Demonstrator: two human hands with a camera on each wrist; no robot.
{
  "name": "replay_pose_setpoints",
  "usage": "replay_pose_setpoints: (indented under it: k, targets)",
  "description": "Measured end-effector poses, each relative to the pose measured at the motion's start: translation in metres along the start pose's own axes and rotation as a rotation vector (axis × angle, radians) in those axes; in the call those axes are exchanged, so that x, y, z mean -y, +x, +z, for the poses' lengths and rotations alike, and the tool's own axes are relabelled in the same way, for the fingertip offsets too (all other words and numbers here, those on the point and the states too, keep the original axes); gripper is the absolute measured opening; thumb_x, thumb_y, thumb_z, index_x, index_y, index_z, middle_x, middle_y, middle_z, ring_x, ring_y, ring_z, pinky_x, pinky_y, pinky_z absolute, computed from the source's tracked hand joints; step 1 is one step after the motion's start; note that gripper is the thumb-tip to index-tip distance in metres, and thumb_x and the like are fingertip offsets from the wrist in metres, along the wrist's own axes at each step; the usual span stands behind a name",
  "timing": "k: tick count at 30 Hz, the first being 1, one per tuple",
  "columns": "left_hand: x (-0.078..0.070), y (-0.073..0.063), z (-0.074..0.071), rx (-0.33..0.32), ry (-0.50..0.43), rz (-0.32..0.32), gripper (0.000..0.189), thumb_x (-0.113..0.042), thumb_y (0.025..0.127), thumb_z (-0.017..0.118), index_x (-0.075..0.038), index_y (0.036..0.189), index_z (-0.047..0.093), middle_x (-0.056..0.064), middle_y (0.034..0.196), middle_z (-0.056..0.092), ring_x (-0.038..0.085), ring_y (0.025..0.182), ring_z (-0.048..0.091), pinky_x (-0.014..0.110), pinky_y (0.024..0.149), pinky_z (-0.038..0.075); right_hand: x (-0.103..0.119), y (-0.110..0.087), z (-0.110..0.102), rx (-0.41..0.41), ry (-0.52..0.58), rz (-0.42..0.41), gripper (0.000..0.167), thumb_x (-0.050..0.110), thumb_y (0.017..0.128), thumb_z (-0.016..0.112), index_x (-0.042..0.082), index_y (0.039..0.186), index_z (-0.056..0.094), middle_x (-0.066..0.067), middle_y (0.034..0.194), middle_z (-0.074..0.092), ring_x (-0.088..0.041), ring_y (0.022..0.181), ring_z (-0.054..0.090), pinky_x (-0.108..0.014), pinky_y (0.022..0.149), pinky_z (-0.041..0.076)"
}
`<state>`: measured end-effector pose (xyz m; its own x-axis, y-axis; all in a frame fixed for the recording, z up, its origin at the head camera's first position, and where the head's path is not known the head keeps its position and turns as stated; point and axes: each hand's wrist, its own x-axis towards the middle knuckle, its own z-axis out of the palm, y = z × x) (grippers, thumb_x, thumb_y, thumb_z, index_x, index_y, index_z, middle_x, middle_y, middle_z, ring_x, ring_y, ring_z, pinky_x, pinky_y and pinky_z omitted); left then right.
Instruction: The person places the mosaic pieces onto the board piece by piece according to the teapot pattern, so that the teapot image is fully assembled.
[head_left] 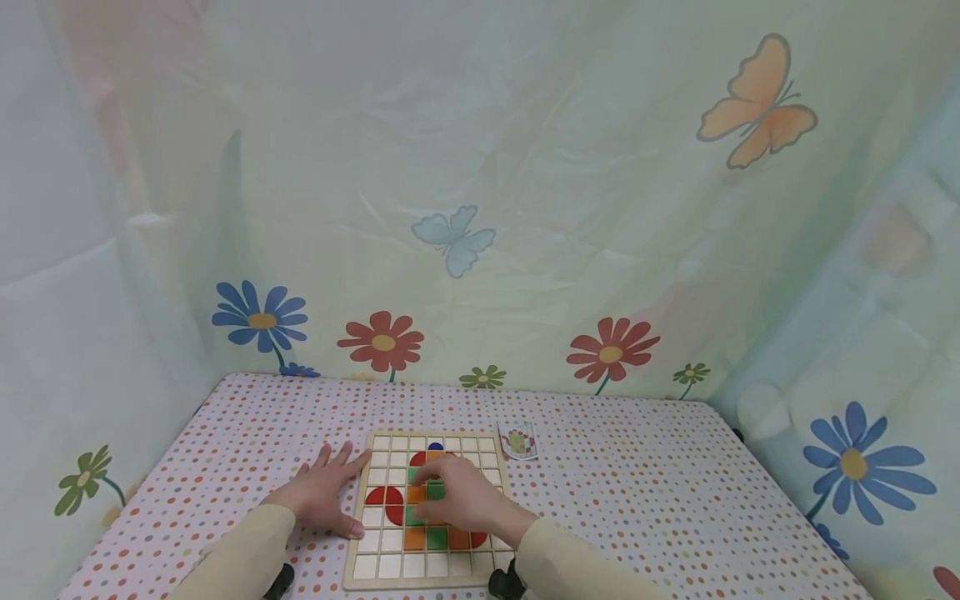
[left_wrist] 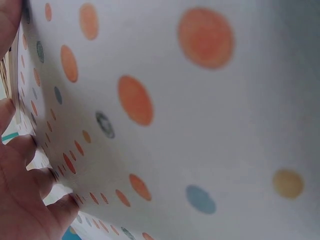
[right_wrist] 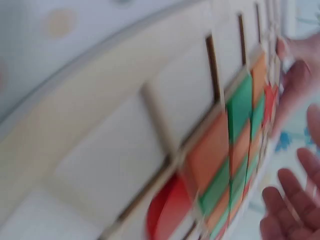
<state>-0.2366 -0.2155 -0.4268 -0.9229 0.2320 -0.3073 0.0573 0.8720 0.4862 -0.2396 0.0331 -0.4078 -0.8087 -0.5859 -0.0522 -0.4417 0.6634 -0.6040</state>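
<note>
A wooden grid board [head_left: 420, 584] lies on the table, carrying orange tiles [head_left: 414, 539], green tiles [head_left: 437, 539], red rounded tiles [head_left: 385, 497] and a small blue round piece [head_left: 435, 447] at the top. My left hand [head_left: 318, 493] rests with spread fingers along the board's left edge, fingertips and thumb at the frame. Over the middle of the board is my right hand [head_left: 467, 497], thumb and fingers bent loosely with a gap between them. Some tiles are hidden beneath it. In the right wrist view, the fingers of this hand [right_wrist: 295, 210] look relaxed, with no piece visible in them.
A small card [head_left: 519, 442] with a coloured pattern lies beside the board's upper right corner. The table has a dotted cloth [head_left: 637, 492]. Behind it hangs a curtain [head_left: 525, 275] printed with flowers and butterflies.
</note>
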Motion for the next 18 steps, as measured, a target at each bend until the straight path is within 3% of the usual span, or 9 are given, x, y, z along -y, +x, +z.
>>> replay_pose_setpoints:
  k: [3,6,13,18]
  targets:
    - [0.000,0.002,0.000,0.004,0.004,0.003,0.111,-0.036,0.068,0.094,-0.011,0.159,0.036,0.030,0.167,0.018,0.059,0.153,0.004,0.076,0.120,0.008,-0.016,-0.015,-0.017,-0.007,0.089,-0.020,0.036,0.022,0.091,0.079,0.010,0.124,0.071,-0.003,0.130,0.069,-0.029,0.126,0.062,-0.047,0.103,0.053]
    - [0.002,0.003,-0.001,0.012,0.003,0.008,0.112,-0.035,0.068,0.094,-0.011,0.160,0.035,0.030,0.167,0.018,0.059,0.152,0.004,0.076,0.119,0.008,-0.036,-0.033,-0.034,-0.035,0.161,-0.021,0.043,0.019,0.093,0.076,0.008,0.133,0.066,-0.008,0.137,0.066,-0.037,0.132,0.058,-0.059,0.106,0.049]
    - [0.016,0.000,0.003,0.020,0.008,0.013,0.110,-0.036,0.068,0.094,-0.009,0.158,0.037,0.033,0.165,0.019,0.063,0.150,0.005,0.080,0.116,0.009,-0.082,-0.077,-0.064,-0.093,0.219,0.076,0.046,0.017,0.093,0.076,0.008,0.136,0.064,-0.015,0.143,0.063,-0.046,0.135,0.053,-0.064,0.107,0.046]
    - [0.035,-0.001,0.003,0.036,-0.008,0.008,0.112,-0.040,0.069,0.094,-0.009,0.159,0.035,0.034,0.165,0.018,0.064,0.149,0.003,0.082,0.114,0.009,-0.103,-0.096,-0.081,-0.104,0.172,0.073,0.042,0.018,0.093,0.075,0.006,0.132,0.067,-0.020,0.143,0.061,-0.049,0.132,0.055,-0.065,0.102,0.049]
